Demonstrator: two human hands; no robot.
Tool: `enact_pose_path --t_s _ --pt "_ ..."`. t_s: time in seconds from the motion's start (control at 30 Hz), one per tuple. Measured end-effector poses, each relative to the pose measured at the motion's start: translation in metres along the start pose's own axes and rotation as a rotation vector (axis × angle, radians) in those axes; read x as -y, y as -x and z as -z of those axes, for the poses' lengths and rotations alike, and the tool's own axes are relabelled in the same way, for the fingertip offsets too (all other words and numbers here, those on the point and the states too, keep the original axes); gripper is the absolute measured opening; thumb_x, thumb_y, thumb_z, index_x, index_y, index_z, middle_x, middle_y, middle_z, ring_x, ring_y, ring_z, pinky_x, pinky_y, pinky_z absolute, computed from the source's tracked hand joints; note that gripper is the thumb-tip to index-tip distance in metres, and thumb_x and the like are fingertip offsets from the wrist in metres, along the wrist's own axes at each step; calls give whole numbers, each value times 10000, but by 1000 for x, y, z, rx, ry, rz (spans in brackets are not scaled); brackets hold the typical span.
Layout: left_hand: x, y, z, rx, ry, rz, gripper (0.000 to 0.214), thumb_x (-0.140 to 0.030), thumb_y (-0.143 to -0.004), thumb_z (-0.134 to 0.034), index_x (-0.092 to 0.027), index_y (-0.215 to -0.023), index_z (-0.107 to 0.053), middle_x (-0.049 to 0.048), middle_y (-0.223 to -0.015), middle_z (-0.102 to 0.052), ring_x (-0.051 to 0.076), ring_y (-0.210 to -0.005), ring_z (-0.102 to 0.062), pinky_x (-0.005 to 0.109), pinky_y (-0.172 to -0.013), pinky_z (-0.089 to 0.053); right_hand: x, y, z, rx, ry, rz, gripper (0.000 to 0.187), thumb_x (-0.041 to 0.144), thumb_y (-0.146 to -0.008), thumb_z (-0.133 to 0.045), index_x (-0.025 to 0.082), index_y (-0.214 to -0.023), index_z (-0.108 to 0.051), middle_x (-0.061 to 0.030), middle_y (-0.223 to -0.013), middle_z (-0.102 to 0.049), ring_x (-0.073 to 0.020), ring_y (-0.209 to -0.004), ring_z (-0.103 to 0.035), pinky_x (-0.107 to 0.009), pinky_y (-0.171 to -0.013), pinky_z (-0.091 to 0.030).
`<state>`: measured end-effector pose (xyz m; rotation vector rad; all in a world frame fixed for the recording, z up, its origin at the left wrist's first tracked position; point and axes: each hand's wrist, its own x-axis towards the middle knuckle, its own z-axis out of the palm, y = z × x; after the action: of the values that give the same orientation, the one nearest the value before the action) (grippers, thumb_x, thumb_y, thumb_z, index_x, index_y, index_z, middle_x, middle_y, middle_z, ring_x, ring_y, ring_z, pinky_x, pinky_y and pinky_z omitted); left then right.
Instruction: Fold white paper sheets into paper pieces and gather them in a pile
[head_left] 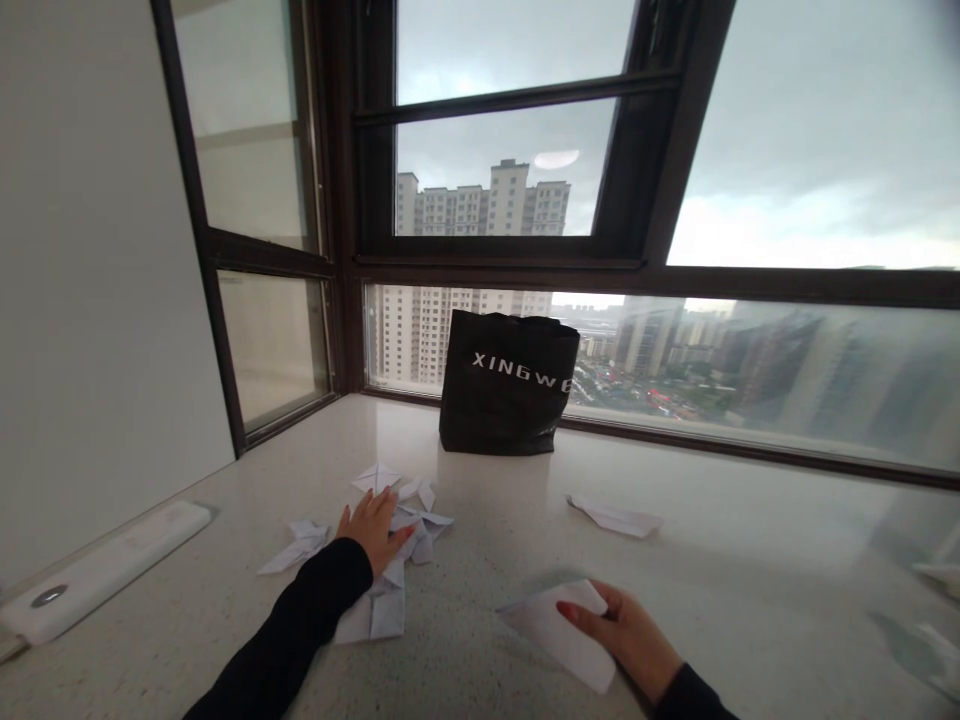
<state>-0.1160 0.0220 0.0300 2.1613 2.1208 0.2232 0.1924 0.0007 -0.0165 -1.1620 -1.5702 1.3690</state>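
My left hand (pixel 373 530) lies with its fingers spread over a loose pile of folded white papers (pixel 386 610) on the speckled white sill. Parts of the pile are hidden under the palm and wrist. Between the thumb and fingers of my right hand (pixel 626 630) is a folded white paper (pixel 559 625), its pointed end turned left. Beyond that hand lies a long, narrow folded paper (pixel 616 517), apart from the others. Another folded paper (pixel 300 545) rests just left of my left forearm.
A black bag (pixel 506 390) with white lettering stands upright against the window at the back. Along the left wall lies a long white device (pixel 112 570) with an oval dark spot. White pieces (pixel 941 650) show at the right edge. Brown window frames border the sill (pixel 480 500).
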Motion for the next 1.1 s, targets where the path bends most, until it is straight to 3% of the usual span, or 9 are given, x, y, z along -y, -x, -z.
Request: enact_pose_path --t_s 0.1,0.17,0.3,0.47,0.6,0.67,0.9,1.1 --pt "-15 25 -6 109 32 -111 706 -572 -697 -324 -182 -1279 -242 101 -1348 -199 326 -1215 -143 559 -901 -195 -1 0 1 6 8 2 346 468 -588 -623 144 -709 -616 -33 -636 -652 -159 -541 -575 -244 -500 -413" --pt "-25 39 -18 183 5 -107 752 -577 -668 -361 -183 -1289 -205 94 -1358 -162 348 -1215 -115 591 -884 -181 -1 0 1 2 15 6 351 471 -591 -618 141 -710 -615 -34 -638 -653 -159 -543 -576 -242 -499 -414" --pt "-29 43 -39 258 -40 -53 615 -278 -698 -409 -206 -1281 -226 58 -1360 -168 306 -1220 -142 562 -890 -218 -1 0 1 11 26 -8 371 486 -590 -613 141 -726 -613 -38 -652 -656 -169 -559 -585 -248 -509 -421" --pt "-9 30 -22 194 -75 -62 635 -48 -601 -429 -265 -1196 -386 77 -1292 -344 312 -1145 -320 544 -848 -289 1 0 -1 2 1 1 350 471 -581 -625 145 -707 -607 -34 -630 -652 -164 -551 -581 -247 -510 -418" --pt "-8 26 4 -12 -163 -48 440 -104 -687 -397 -263 -1088 -481 79 -1138 -500 280 -1057 -424 497 -811 -335 0 0 -1 -4 15 -10 376 488 -571 -622 144 -722 -614 -40 -640 -649 -175 -564 -582 -257 -519 -421" --pt "-15 19 9 -47 -146 -51 358 -183 -727 -398 -234 -1069 -490 91 -1125 -497 281 -1037 -437 467 -790 -362 0 1 0 3 19 -13 379 494 -574 -617 144 -719 -613 -42 -639 -648 -176 -561 -583 -256 -513 -421" --pt "-31 -22 -14 -34 -67 -189 504 -367 -694 -481 -206 -1166 -403 68 -1258 -385 252 -1149 -310 412 -907 -283 -3 -1 4 47 65 -36 357 486 -612 -593 156 -746 -609 -42 -677 -660 -169 -574 -591 -240 -511 -432" --pt "-36 -23 -30 -68 -75 -193 379 -269 -743 -399 -159 -1100 -462 111 -1148 -487 272 -1034 -435 449 -833 -326 -3 -1 4 62 39 -61 349 483 -617 -594 161 -749 -616 -45 -695 -667 -175 -593 -602 -240 -519 -443"
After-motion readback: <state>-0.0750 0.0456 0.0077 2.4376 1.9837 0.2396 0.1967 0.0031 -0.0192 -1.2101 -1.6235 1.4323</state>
